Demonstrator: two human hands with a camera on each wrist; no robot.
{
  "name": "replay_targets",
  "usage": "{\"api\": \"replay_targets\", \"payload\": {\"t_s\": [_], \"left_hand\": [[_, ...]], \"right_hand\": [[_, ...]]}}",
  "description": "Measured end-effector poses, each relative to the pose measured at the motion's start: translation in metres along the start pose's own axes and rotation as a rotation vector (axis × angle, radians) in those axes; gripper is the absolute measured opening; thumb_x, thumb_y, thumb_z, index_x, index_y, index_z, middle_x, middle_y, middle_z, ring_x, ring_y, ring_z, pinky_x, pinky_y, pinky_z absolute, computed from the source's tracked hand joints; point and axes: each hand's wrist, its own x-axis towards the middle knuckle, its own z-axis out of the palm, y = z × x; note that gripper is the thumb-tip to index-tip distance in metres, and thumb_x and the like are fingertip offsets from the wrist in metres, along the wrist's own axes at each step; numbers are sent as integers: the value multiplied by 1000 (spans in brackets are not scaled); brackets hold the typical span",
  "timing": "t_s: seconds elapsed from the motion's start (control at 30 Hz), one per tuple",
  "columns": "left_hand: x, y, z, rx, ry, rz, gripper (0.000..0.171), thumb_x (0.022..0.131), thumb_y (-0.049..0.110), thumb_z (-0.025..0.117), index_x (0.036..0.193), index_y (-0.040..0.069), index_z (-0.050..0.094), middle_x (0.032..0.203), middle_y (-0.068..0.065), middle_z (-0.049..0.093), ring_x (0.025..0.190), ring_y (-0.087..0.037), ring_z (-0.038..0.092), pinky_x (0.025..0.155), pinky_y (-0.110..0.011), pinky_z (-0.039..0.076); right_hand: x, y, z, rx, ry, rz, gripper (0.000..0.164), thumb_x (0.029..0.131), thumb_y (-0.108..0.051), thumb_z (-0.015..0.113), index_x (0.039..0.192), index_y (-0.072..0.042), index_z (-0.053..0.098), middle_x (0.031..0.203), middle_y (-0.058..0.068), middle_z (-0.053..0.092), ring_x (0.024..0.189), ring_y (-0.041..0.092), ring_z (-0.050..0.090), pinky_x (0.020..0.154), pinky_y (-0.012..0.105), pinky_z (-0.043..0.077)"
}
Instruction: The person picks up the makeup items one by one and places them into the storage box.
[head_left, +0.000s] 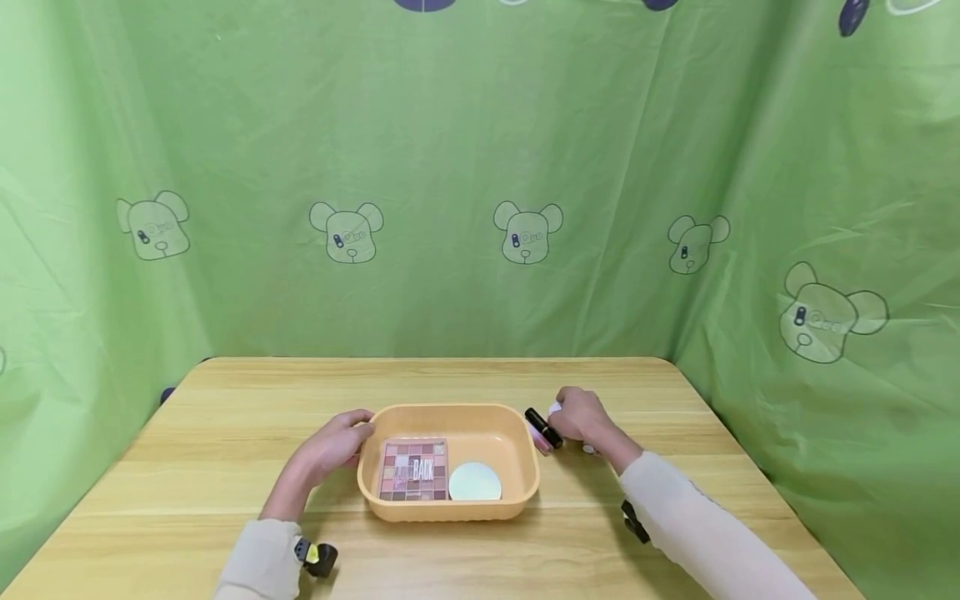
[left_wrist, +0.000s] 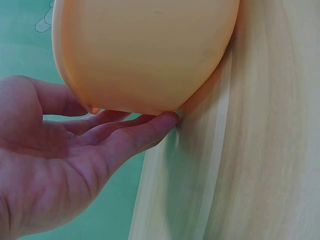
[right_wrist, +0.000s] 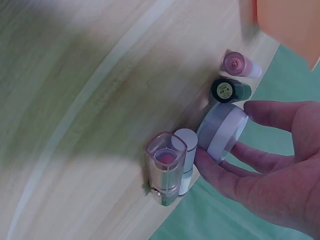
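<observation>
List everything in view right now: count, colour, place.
bin: one, light orange, mid-table
palette: one, pink and brown, in bin, left
round disc: one, pale, in bin, right
pink tube: one, pink, table, right of bin
black tube: one, black, beside pink tube
jar: one, white and grey, in right grip
white tube: one, white, near jar
clear tube: one, clear pinkish, beside white tube
table: one, light wood, below bin
curtain: count unclear, green, behind and beside table
wrist cameras: two, black, one per wrist
sleeves: two, off-white, on forearms
left grip: one, bare, touching bin's left end
right grip: one, bare, pinching jar
</observation>
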Motion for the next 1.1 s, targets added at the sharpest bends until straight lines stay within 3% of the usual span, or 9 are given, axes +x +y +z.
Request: {"api": "replay_targets", "payload": {"t_s": [0.27,0.53,1.1], "left_hand": [[0,0,1,-43,6,15,41,107,17,39,138,-7,50,124,-21,64,110,-26,64,90,-42,58],[-1,0,1,-25,11,12,42,106,18,39,139,-6,50,124,-21,64,110,-26,65,90,-42,58],[-1,0,1,-46,7,14,41,107,17,38,139,-6,50,125,-21,64,110,-25,64,90,-42,58]], "right_hand": [[-3,-1,-7,21,12,13,54,76,-11,65,125,11,60,110,28,67,85,31,62,70,38,56],[-7,-6,-16,46,7,2,53,75,-9,64,124,11,61,105,24,67,80,29,60,63,32,53],[-9,-22,-28,7,47,-62,56,82,-18,66,129,12,59,123,30,65,89,31,62,75,40,56]]}}
